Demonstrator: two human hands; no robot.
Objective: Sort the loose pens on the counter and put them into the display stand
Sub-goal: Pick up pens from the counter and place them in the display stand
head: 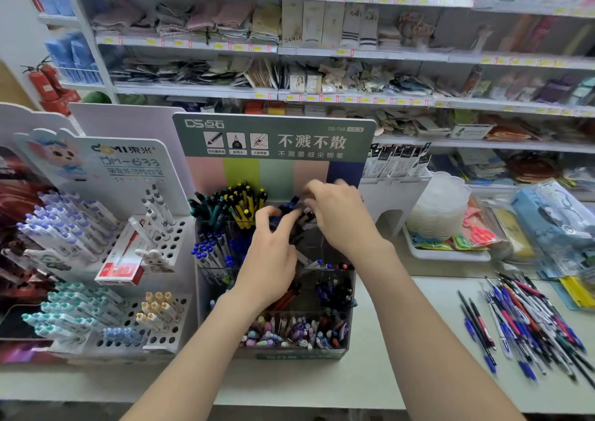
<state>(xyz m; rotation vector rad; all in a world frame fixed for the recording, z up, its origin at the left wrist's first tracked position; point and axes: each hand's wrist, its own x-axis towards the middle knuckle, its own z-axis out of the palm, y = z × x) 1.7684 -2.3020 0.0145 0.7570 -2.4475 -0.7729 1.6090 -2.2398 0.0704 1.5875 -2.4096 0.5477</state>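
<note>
Found display stand (273, 150) at the middle of the counter (322, 382), set toward the back edge, its compartments well stocked. Noted left hand (273, 246) over the upper right compartment, thumb and forefinger pinching dark blue pens (286, 208). Noted right hand (338, 214) just beside it, fingers curled down into the same compartment; could not tell through blur whether anything was gripped. Recorded loose pens (521, 321) heaped near the counter's right edge, well apart from the stand.

Display stand (273, 137) green-headed, pastel-striped; loose pens (521, 317) blue, red, black.
</note>
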